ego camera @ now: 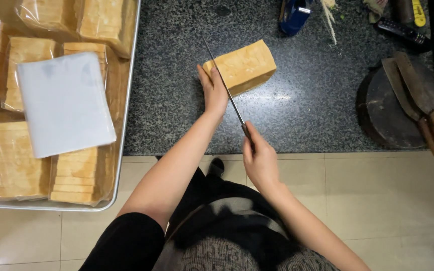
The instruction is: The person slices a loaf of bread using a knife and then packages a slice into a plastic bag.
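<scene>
bread loaf on the counter: one; long knife: one; hands: two; cleavers on the round block: two; round chopping block: one; metal tray: one; stack of clear bags: one; bagged sliced loaves in the tray: at least eight

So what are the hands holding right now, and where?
Right hand grips the long knife by its handle; left hand steadies the bread loaf at its near end.
</scene>
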